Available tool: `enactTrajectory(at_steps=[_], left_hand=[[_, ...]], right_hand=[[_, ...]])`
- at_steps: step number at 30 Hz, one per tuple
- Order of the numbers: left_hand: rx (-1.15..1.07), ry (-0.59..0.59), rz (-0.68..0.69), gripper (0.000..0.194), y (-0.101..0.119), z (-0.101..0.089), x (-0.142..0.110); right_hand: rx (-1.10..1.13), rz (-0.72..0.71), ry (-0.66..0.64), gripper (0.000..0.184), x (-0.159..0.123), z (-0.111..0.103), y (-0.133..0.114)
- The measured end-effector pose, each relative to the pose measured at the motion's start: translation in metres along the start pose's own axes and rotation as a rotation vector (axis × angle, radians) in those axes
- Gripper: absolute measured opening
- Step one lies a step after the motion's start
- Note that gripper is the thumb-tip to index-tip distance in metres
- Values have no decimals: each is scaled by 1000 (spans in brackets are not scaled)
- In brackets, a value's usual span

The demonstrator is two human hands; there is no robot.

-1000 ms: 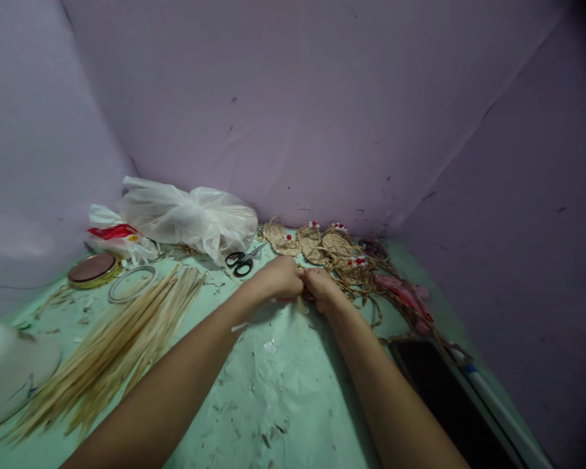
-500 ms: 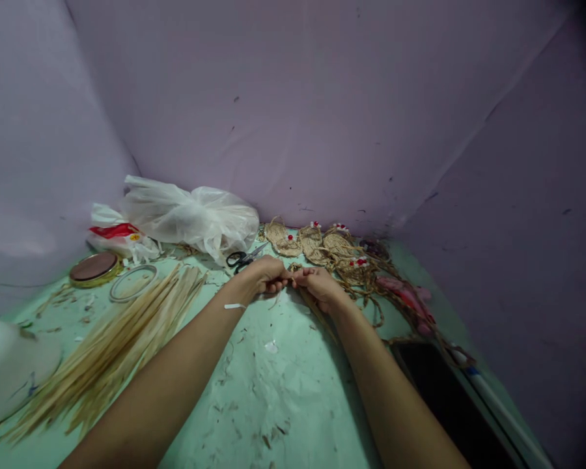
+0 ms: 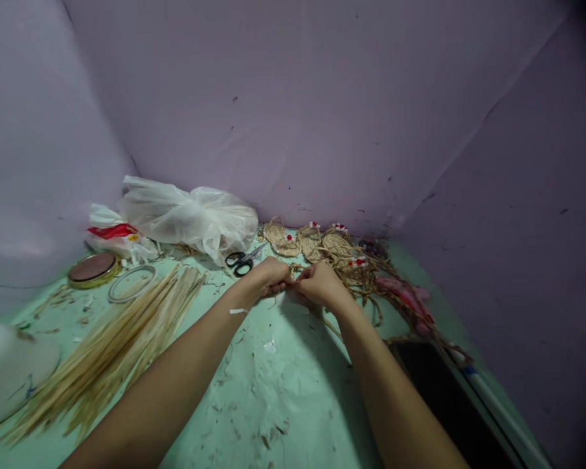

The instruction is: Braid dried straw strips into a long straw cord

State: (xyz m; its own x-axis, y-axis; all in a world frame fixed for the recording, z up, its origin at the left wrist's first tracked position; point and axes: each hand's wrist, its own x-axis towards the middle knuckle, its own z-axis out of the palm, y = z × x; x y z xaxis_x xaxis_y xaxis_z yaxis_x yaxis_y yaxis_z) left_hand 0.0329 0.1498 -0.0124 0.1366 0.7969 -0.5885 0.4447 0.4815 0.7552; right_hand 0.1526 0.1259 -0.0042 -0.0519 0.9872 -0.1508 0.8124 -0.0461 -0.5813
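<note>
Left hand (image 3: 275, 279) and right hand (image 3: 318, 281) pinching tan plant-fibre strands (image 3: 333, 328); count unclear. One pair of black-handled metal scissors (image 3: 247, 257) nearby.

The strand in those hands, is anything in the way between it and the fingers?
Nothing visible: the left hand and right hand close together on the strand, though the fingers hide the exact grip. The scissors lie beside the left hand, not between.

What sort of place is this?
Probably a small handicraft corner, perhaps in a home: loose dried fibre strips, woven pieces with red and white beads, and black-handled scissors lie on a pale green surface littered with scraps.
</note>
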Motion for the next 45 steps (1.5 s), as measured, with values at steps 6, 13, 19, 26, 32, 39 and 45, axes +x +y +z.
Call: enactTrajectory(at_steps=[6, 13, 19, 26, 32, 39, 45], left_hand=[[-35, -54, 4, 21, -1, -9, -2], [-50, -122, 36, 21, -2, -15, -3], [80, -81, 50, 15, 1, -14, -10], [222, -12, 242, 9, -4, -9, -2], [449, 61, 288, 10, 2, -28, -11], [742, 603, 303, 20, 8, -97, -72], [868, 593, 67, 19, -21, -127, -107]], right_hand=[[-13, -104, -27, 11, -1, 6, -1], [564, 117, -10, 8, 10, 3, 8], [773, 208, -234, 16, 6, 15, 3], [677, 191, -186, 14, 13, 18, 15], [698, 141, -218, 12, 12, 16, 18], [658, 160, -195, 14, 12, 18, 20], [686, 167, -190, 16, 11, 18, 19]])
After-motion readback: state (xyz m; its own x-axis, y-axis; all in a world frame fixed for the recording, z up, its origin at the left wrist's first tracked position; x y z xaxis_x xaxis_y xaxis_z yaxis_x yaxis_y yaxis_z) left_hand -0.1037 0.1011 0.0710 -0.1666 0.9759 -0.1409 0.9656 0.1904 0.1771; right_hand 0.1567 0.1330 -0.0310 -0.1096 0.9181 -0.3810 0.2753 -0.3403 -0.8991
